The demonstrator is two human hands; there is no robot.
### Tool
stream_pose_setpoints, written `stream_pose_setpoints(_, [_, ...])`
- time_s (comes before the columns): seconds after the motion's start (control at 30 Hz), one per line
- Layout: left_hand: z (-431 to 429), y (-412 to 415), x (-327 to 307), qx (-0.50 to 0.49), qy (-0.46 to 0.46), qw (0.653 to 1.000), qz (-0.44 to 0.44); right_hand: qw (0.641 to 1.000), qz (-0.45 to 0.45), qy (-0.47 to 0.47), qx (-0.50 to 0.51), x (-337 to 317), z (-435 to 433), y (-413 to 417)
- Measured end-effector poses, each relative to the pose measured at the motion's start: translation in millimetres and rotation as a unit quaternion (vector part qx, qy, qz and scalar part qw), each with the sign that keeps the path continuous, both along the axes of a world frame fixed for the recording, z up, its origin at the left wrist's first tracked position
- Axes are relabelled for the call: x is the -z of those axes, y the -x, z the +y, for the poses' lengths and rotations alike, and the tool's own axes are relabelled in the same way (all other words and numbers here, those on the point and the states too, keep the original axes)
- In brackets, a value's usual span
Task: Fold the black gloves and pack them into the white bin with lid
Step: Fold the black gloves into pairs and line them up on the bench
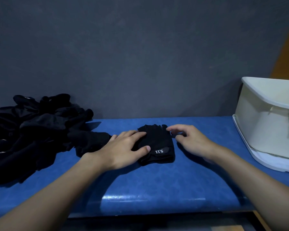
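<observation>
We see our left hand (123, 147) pressed flat, fingers straight, on the black glove (158, 140) in the middle of the blue worktop (140, 189). Our right hand (188, 139) curls loosely at the glove's far right corner (whether it pinches the cloth we cannot tell). The pile of black gloves (32, 130) crowds the left end; the white bin (264, 127) sits on its lid (257, 159) at the right edge, with open worktop between it and the glove

"What sort of place is this?"

"A dim, plain indoor sorting spot. There's a glossy blue vinyl tabletop (157, 189) against a bare dark grey wall (140, 55), a heap of black fabric gloves (32, 130) and a white plastic bin (260, 127). Home or workshop, I can't tell."
</observation>
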State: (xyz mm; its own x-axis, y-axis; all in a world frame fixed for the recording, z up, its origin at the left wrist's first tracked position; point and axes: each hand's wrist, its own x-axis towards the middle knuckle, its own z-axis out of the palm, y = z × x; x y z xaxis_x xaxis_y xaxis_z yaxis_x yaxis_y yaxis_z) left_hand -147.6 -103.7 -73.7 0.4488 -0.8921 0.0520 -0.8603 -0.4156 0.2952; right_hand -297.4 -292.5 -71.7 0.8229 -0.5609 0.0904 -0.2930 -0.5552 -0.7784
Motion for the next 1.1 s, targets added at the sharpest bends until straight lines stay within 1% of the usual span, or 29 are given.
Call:
stream_pose_setpoints(0.3, [-2, -1, -1, 0.004, 0.006, 1.0, 0.005, 1.0, -0.002, 0.0, 0.007, 3, -1, -12])
stream_pose_setpoints(0.4, [-2, -1, -3, 0.004, 0.021, 1.0, 0.021, 0.997, 0.049, 0.064, 0.017, 9, -3, -12])
stream_pose_setpoints(0.43, [-2, -2, -2, 0.0, 0.038, 0.999, 0.035, 0.994, 0.064, 0.082, 0.019, 11, -4, -12])
stream_pose_setpoints(0.47, [-1, -3, -2, -0.004, 0.065, 0.996, 0.054, 0.993, 0.059, 0.098, 0.022, 10, -3, -12])
stream_pose_setpoints(0.5, [-1, -5, -1, -0.009, 0.096, 0.992, 0.078, 0.993, 0.033, 0.109, 0.016, 8, -2, -11])
stream_pose_setpoints(0.57, [-1, -9, -1, -0.02, 0.145, 0.982, 0.123, 0.992, -0.031, 0.116, -0.027, 0, 6, -7])
stream_pose_setpoints(0.63, [1, -13, -3, -0.027, 0.16, 0.978, 0.133, 0.988, -0.048, 0.125, -0.073, -8, 17, -4])
stream_pose_setpoints(0.73, [4, -18, -3, -0.026, 0.164, 0.978, 0.123, 0.978, -0.006, 0.164, -0.126, -9, 29, -1])
stream_pose_setpoints(0.83, [6, -22, 0, -0.031, 0.168, 0.978, 0.123, 0.965, 0.05, 0.217, -0.14, 0, 27, 1])
stream_pose_setpoints(0.97, [7, -26, 3, -0.027, 0.176, 0.973, 0.147, 0.97, 0.031, 0.19, -0.148, 5, 22, 3])
stream_pose_setpoints(1.1, [8, -30, 4, -0.021, 0.186, 0.963, 0.192, 0.974, 0.022, 0.181, -0.138, 2, 23, 4])
